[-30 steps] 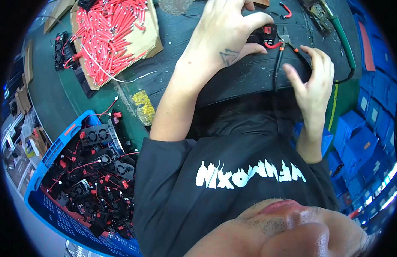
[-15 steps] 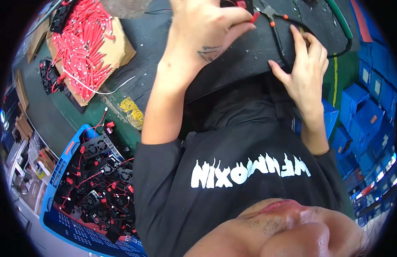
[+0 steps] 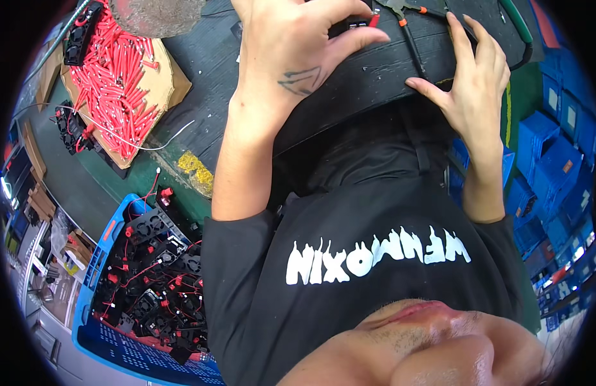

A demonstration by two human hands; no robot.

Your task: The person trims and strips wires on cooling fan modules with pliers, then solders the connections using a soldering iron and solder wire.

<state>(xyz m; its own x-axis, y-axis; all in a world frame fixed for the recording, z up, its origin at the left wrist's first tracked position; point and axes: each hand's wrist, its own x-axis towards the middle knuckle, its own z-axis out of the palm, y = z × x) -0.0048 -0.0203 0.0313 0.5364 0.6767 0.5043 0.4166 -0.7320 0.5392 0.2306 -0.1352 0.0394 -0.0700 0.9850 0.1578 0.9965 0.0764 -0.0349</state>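
Note:
My left hand [image 3: 282, 55] is over the dark bench near the top edge, thumb and forefinger spread apart. In the gap between them shows a small red piece [image 3: 375, 19], beside a black part [image 3: 357, 25] mostly hidden by the hand. The other fingers of this hand are out of sight. To the right, my right hand [image 3: 475, 80] has its fingers spread and holds nothing visible. Between the hands lie pliers [image 3: 411, 48] with black handles and orange bands, their jaws at the upper edge. The right fingers are close to one handle.
Red slim tubular pieces [image 3: 114, 83] are heaped on cardboard [image 3: 171, 71] at the left, with black fan units [image 3: 69, 128] beside them. Lower left stands a blue crate [image 3: 85, 315] full of fan units. Blue bins [image 3: 555, 167] stack at the right. A green hose [image 3: 516, 22] runs along the bench's far right.
My left thumb and forefinger have parted from their pinch at the red piece, and that hand has shifted slightly left. My right hand has moved a little right, away from the pliers.

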